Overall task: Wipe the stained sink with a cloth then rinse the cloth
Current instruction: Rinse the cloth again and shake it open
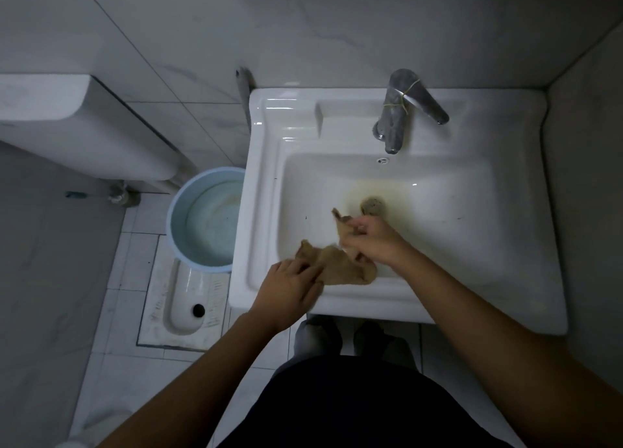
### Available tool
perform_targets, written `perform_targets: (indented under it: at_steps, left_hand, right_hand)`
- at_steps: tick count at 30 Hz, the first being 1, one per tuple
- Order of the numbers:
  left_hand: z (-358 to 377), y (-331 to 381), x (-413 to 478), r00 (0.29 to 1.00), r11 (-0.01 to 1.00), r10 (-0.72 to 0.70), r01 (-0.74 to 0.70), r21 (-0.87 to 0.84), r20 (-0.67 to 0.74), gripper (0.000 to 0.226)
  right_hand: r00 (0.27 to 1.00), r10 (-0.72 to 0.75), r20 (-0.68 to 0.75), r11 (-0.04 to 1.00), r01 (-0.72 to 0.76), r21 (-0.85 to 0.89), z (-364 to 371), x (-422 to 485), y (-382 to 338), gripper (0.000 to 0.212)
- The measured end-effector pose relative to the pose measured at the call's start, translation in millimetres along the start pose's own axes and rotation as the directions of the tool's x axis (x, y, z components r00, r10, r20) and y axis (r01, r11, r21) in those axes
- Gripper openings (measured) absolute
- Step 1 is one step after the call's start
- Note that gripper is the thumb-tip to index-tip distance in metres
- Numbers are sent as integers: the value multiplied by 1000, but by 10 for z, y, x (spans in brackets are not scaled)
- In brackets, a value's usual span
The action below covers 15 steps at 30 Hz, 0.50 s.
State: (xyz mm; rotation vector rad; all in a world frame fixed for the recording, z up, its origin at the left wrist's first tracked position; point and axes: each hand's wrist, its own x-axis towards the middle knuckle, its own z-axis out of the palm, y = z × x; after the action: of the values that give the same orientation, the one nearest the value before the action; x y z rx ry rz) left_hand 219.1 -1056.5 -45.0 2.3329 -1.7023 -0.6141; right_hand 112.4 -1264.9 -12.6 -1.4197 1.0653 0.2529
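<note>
A white rectangular sink (pixel 472 272) fills the middle right, with a yellow-brown stain (pixel 357 191) around its drain (pixel 373 205). A tan cloth (pixel 340 262) is stretched over the basin's front left part. My left hand (pixel 290 289) holds the cloth's near left end above the front rim. My right hand (pixel 371 238) grips its far end just in front of the drain, and a corner of cloth sticks up past the fingers. A metal tap (pixel 401 110) stands at the back of the sink; no water runs from it.
A light blue bucket (pixel 205 218) holding water stands on the floor left of the sink. A squat toilet pan (pixel 188 299) lies in the tiled floor below it. A white cistern (pixel 77 120) hangs at the left wall. Walls close in behind and to the right.
</note>
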Motion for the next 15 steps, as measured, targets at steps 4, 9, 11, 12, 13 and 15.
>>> perform_targets:
  at_steps: [4, 9, 11, 12, 13, 15]
  left_hand:
    - [-155, -10, -18, 964, 863, -265, 253, -437, 34, 47]
    - [-127, -192, 87, 997, 993, -72, 73, -92, 8, 30]
    - [-91, -259, 82, 999, 999, -35, 35, 24, 24, 26]
    - [-67, -293, 72, 1000, 999, -18, 18, 34, 10, 27]
    - [-55, -317, 69, 1000, 999, 0, 0, 34, -3, 29]
    - [-39, -355, 65, 1000, 1000, 28, -28, 7, -11, 34]
  right_hand:
    - [939, 147, 312, 968, -201, 149, 390, 25, -12, 46]
    - [985, 147, 88, 952, -165, 256, 301, 68, 185, 24]
    - [981, 82, -176, 989, -102, -107, 175, 134, 287, 18]
    - [975, 47, -219, 945, -114, -307, 109, 163, 336, 24]
    - [976, 61, -211, 880, -152, -449, 62, 191, 388, 35]
    - [975, 174, -140, 812, -222, -540, 54, 238, 452, 50]
